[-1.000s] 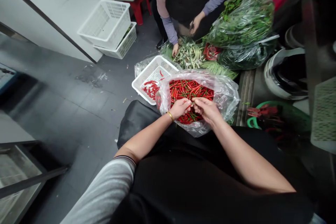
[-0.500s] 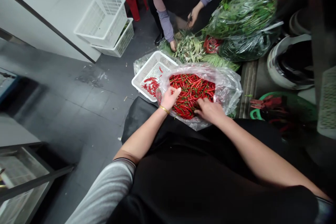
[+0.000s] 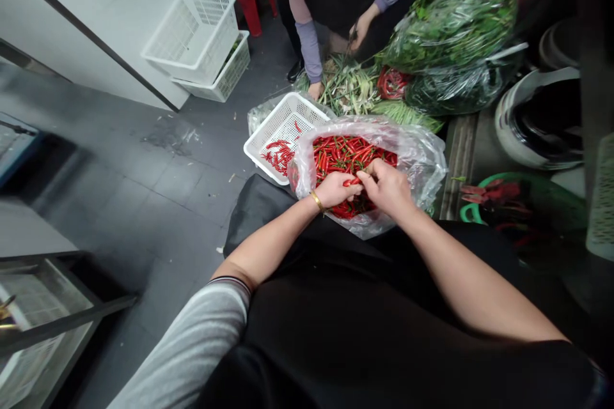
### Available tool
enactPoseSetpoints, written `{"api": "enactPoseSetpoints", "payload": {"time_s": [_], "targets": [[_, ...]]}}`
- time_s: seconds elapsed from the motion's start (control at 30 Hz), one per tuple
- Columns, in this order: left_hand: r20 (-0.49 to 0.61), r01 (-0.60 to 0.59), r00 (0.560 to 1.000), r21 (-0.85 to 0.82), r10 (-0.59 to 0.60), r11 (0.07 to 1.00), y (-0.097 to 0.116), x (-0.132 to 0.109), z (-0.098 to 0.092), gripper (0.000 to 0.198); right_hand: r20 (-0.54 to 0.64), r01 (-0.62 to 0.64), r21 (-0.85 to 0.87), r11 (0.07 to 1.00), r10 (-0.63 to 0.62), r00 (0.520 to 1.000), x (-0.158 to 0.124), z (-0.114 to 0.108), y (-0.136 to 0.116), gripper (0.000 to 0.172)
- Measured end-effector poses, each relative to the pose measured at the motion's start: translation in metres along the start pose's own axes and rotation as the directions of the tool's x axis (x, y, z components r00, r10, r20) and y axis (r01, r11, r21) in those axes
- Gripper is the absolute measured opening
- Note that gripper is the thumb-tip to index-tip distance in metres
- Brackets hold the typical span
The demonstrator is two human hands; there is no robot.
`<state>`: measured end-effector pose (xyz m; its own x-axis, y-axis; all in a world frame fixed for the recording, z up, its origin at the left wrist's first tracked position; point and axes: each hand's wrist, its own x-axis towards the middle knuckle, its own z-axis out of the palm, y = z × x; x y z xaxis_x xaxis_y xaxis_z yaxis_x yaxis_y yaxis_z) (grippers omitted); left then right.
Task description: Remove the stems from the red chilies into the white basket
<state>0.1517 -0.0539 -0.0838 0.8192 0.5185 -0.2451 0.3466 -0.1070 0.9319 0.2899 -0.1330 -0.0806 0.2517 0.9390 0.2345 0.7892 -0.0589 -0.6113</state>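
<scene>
A clear plastic bag (image 3: 422, 153) full of red chilli peppers (image 3: 343, 150) sits on the floor in front of my knees. My left hand (image 3: 336, 188), with a gold bangle on the wrist, and my right hand (image 3: 388, 186) meet over the bag. Both are pinched together on one red chilli (image 3: 352, 181) held between them. To the left of the bag lies a white slotted basket (image 3: 283, 124) with a small heap of chillies at its near corner.
Another person crouches at the back, hands in a pile of green stalks (image 3: 348, 86). Large bags of leafy greens (image 3: 451, 19) lie at the right. Stacked white baskets (image 3: 194, 38) stand by the wall, a green basin (image 3: 522, 201) at right, a metal rack (image 3: 48, 319) at left.
Half a second ago my left hand was out over the bag's left rim and my right hand was down among the chillies. Both have come back together over the bag.
</scene>
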Motion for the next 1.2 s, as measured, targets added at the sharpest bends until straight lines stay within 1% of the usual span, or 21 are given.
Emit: {"api": "enactPoseSetpoints", "payload": {"time_s": [0.07, 0.17, 0.23, 0.3, 0.37, 0.43, 0.47, 0.5, 0.53, 0.57, 0.67, 0.73, 0.8, 0.87, 0.93, 1.0, 1.07, 1.1, 1.13, 1.17, 1.2], "targets": [[-0.015, 0.084, 0.996, 0.005, -0.084, 0.996, 0.001, -0.009, -0.003, 0.022, -0.016, 0.043, -0.129, 0.991, -0.045, 0.999, -0.010, 0.016, -0.005, 0.029], [-0.013, 0.203, 0.979, 0.009, -0.203, 0.979, 0.003, -0.023, -0.004, 0.019, 0.112, 0.045, -0.306, 0.951, -0.011, 0.994, -0.016, 0.032, -0.004, 0.031], [-0.003, 0.280, 0.960, -0.080, -0.282, 0.957, 0.006, -0.029, -0.006, 0.018, 0.173, 0.016, -0.431, 0.902, 0.065, 0.983, -0.015, 0.033, -0.002, 0.032], [0.006, 0.321, 0.944, -0.263, -0.331, 0.910, 0.010, -0.032, -0.011, 0.014, 0.210, 0.010, -0.504, 0.864, 0.112, 0.971, -0.014, 0.030, -0.002, 0.030], [-0.025, 0.287, 0.941, -0.469, -0.337, 0.835, 0.011, -0.032, -0.022, 0.011, 0.313, 0.100, -0.500, 0.860, 0.071, 0.947, -0.018, 0.029, -0.007, 0.030], [-0.116, 0.193, 0.938, -0.605, -0.326, 0.772, 0.010, -0.033, -0.035, 0.009, 0.481, 0.255, -0.435, 0.864, -0.017, 0.877, -0.025, 0.035, -0.015, 0.031], [-0.168, 0.147, 0.932, -0.638, -0.322, 0.756, 0.009, -0.034, -0.040, 0.009, 0.549, 0.308, -0.396, 0.865, -0.045, 0.834, -0.028, 0.040, -0.018, 0.029], [-0.215, 0.111, 0.922, -0.648, -0.321, 0.753, 0.007, -0.034, -0.044, 0.009, 0.588, 0.327, -0.363, 0.873, -0.058, 0.807, -0.029, 0.044, -0.019, 0.027], [-0.245, 0.095, 0.915, -0.640, -0.320, 0.763, 0.005, -0.035, -0.047, 0.009, 0.590, 0.313, -0.328, 0.891, -0.066, 0.805, -0.029, 0.047, -0.018, 0.026], [-0.260, 0.096, 0.913, -0.615, -0.316, 0.782, 0.003, -0.035, -0.047, 0.009, 0.558, 0.270, -0.279, 0.922, -0.073, 0.827, -0.027, 0.049, -0.015, 0.026], [-0.278, 0.075, 0.935, -0.456, -0.222, 0.887, -0.001, -0.030, -0.038, 0.017, 0.345, 0.059, 0.009, 0.998, -0.058, 0.937, -0.012, 0.037, -0.001, 0.027], [-0.260, 0.007, 0.960, -0.338, -0.101, 0.941, -0.002, -0.022, -0.026, 0.025, 0.200, -0.026, 0.193, 0.981, -0.014, 0.980, -0.001, 0.020, 0.003, 0.034], [-0.193, -0.036, 0.981, -0.261, -0.015, 0.965, 0.001, -0.014, -0.015, 0.027, 0.061, 0.003, 0.207, 0.978, -0.016, 0.998, 0.006, 0.005, 0.000, 0.037], [-0.110, -0.034, 0.994, -0.190, 0.013, 0.981, 0.005, -0.011, -0.010, 0.026, -0.035, 0.069, 0.095, 0.993, -0.066, 0.997, 0.009, -0.004, -0.005, 0.036], [-0.041, -0.046, 0.998, -0.094, 0.042, 0.994, 0.008, -0.013, -0.010, 0.024, -0.039, 0.083, 0.058, 0.995, -0.081, 0.996, 0.006, -0.004, -0.007, 0.038], [0.024, -0.078, 0.997, -0.026, 0.078, 0.997, 0.008, -0.019, -0.013, 0.022, 0.041, 0.008, 0.231, 0.973, -0.018, 0.999, -0.001, 0.005, -0.004, 0.046], [0.065, -0.081, 0.995, -0.003, 0.081, 0.997, 0.004, -0.026, -0.015, 0.021, 0.149, -0.144, 0.463, 0.875, 0.084, 0.985, -0.012, 0.020, 0.002, 0.051], [0.077, -0.057, 0.995, -0.005, 0.057, 0.998, 0.001, -0.028, -0.014, 0.021, 0.191, -0.211, 0.518, 0.829, 0.128, 0.973, -0.018, 0.028, 0.005, 0.053], [0.081, -0.013, 0.997, -0.017, 0.015, 1.000, -0.003, -0.030, -0.012, 0.022, 0.204, -0.240, 0.513, 0.824, 0.155, 0.967, -0.022, 0.034, 0.008, 0.054], [0.086, 0.047, 0.995, -0.044, -0.044, 0.998, -0.007, -0.032, -0.008, 0.024, 0.186, -0.224, 0.447, 0.866, 0.155, 0.970, -0.025, 0.039, 0.010, 0.054], [0.101, 0.118, 0.989, -0.097, -0.108, 0.988, -0.010, -0.033, -0.003, 0.027, 0.151, -0.171, 0.323, 0.931, 0.127, 0.980, -0.027, 0.041, 0.011, 0.053]]}}
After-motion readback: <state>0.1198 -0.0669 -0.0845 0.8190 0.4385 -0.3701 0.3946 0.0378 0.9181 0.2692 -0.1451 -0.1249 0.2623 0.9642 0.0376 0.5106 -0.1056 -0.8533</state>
